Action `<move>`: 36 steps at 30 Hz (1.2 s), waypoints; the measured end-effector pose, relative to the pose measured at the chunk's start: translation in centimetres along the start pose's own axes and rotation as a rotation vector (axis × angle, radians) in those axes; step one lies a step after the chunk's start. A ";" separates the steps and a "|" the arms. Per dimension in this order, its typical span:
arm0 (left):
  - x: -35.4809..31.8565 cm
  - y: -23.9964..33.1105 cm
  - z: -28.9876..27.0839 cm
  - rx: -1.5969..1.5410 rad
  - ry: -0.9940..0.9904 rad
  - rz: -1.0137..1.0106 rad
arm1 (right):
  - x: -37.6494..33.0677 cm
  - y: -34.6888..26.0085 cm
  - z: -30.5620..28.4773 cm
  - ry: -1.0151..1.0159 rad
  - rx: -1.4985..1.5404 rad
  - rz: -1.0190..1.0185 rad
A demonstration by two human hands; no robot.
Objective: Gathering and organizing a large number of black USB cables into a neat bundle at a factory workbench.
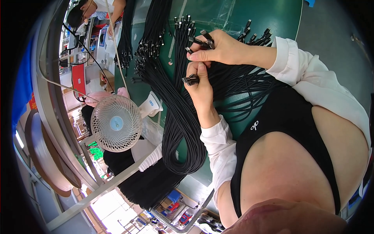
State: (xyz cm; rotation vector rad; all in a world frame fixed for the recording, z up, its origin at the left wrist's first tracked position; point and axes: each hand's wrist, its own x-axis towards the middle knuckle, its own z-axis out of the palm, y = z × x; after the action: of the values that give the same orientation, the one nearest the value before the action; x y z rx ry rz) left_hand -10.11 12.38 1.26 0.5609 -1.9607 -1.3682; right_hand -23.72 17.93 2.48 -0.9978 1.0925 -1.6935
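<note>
My right hand (224, 48) is closed around several black cables, whose connector ends (202, 41) with metal tips stick out past the thumb and fingers. Just below it, my left hand (199, 84) grips another small cluster of black connector ends (190, 80), thumb on top. The two hands are close together, nearly touching at the fingers. Beneath them, many loose black cables (237, 91) spread over the green table (218, 15). A thick looped bundle of black cables (183, 152) lies left of my left hand.
More black cable bundles (156, 23) lie at the far side, connector ends grouped. A white fan (117, 123) stands at the left, beside a metal frame post (105, 187). A large reel (48, 156) is at the far left. Another person (87, 11) works at the upper left.
</note>
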 end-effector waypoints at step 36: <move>0.4 0.2 0.2 -0.041 0.008 -0.265 | -0.3 -0.4 -0.3 -0.140 -0.007 -0.128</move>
State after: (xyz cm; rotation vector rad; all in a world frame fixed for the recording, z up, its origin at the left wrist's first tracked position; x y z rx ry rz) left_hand -10.52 12.35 1.50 0.8293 -1.8982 -1.5591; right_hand -23.96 18.40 2.76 -1.1935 0.9619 -1.6934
